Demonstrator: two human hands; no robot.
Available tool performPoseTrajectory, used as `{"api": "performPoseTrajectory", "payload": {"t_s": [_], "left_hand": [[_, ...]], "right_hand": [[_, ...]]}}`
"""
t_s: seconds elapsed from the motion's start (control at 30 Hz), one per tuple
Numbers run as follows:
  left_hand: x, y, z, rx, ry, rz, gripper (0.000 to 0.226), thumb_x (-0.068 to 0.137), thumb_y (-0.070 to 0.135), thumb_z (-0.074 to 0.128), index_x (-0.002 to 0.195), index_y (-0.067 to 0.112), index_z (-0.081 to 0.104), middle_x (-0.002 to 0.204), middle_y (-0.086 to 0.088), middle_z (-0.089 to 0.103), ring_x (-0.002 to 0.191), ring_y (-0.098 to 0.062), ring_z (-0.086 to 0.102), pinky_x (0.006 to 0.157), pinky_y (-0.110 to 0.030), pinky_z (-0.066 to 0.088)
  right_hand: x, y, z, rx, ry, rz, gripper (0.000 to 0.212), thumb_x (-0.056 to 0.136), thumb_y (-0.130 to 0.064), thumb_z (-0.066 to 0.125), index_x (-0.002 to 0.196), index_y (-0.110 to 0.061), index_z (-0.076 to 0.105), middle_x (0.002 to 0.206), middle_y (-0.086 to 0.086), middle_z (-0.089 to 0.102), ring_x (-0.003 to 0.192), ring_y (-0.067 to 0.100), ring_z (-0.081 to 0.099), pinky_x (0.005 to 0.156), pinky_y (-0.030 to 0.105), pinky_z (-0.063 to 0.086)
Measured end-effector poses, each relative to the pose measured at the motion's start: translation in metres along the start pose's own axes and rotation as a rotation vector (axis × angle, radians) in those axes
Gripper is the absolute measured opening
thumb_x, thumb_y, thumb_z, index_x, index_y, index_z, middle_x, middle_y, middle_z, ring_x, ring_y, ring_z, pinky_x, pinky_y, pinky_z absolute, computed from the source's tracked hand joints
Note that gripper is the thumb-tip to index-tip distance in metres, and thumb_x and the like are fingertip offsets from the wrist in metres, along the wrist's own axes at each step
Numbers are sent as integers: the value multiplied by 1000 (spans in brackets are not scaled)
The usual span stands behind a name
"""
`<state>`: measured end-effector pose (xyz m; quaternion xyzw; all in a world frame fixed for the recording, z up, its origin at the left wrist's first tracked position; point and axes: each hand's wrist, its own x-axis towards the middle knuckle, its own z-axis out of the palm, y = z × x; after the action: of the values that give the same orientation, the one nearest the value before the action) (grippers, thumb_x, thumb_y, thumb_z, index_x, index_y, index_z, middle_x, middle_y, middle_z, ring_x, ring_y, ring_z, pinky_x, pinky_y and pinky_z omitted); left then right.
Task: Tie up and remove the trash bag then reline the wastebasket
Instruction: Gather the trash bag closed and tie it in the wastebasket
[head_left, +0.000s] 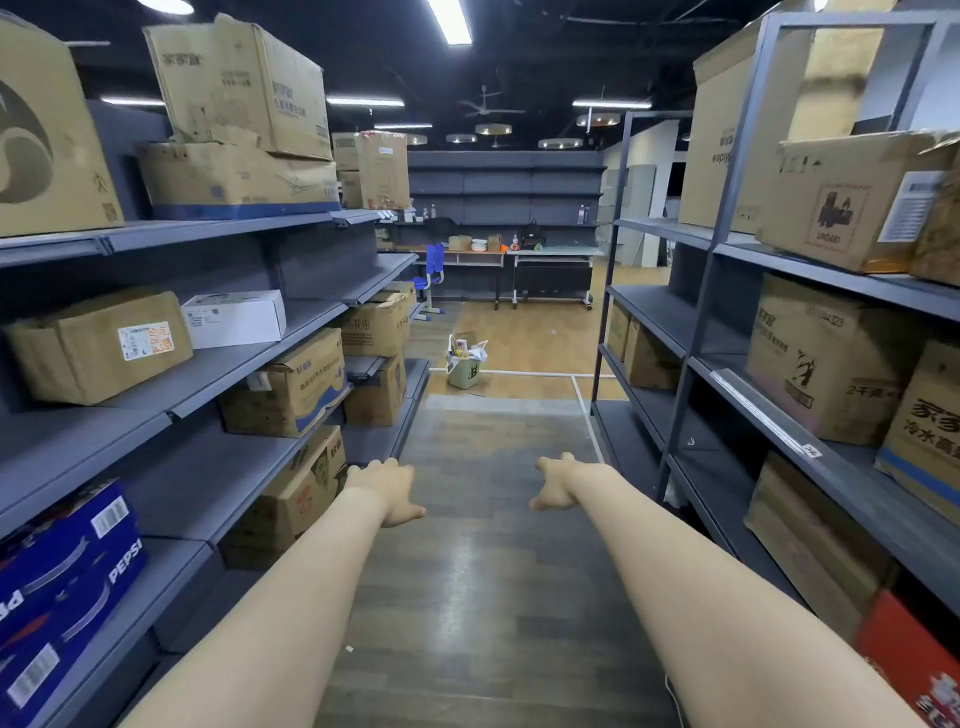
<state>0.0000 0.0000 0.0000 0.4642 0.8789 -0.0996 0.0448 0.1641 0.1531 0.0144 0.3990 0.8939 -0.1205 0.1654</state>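
Observation:
A small pale green wastebasket (464, 373) stands on the floor at the far end of the aisle. A white trash bag (475, 354) full of rubbish sticks out of its top. Both my arms stretch forward over the grey floor, well short of the wastebasket. My left hand (387, 488) is empty, its fingers loose and pointing ahead. My right hand (560, 482) is empty too, with relaxed, slightly spread fingers.
Grey shelves (218, 364) with cardboard boxes line the left side, and a metal rack (727, 322) with boxes lines the right. A blue Pepsi carton (62, 587) sits low on the left. Tables (550, 260) and a blue chair (434, 270) stand beyond the wastebasket.

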Motion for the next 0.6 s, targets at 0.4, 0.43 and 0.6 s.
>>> {"api": "performPoseTrajectory", "payload": {"t_s": [0.4, 0.43, 0.6], "left_hand": [[121, -29, -17, -14, 4, 38, 58, 91, 52, 48, 134, 14, 42, 137, -11, 44, 126, -32, 43, 103, -46, 38], [134, -33, -20, -15, 9, 38, 58, 92, 52, 48, 135, 14, 41, 137, -12, 43, 127, -32, 43, 104, -46, 37], [191, -52, -30, 12, 35, 6, 61, 92, 53, 47, 140, 16, 37, 140, -10, 41, 130, -31, 40, 105, -46, 33]], "right_hand": [[107, -12, -44, -8, 23, 66, 70, 95, -39, 49, 151, -15, 13, 155, 12, 10, 134, 35, 38, 102, 41, 38], [119, -15, -51, -9, 28, 63, 70, 95, -39, 49, 151, -16, 13, 155, 13, 10, 134, 35, 37, 103, 41, 38], [174, -27, -72, -1, 24, 65, 71, 95, -39, 50, 151, -15, 13, 156, 14, 9, 136, 37, 34, 105, 44, 37]]}}
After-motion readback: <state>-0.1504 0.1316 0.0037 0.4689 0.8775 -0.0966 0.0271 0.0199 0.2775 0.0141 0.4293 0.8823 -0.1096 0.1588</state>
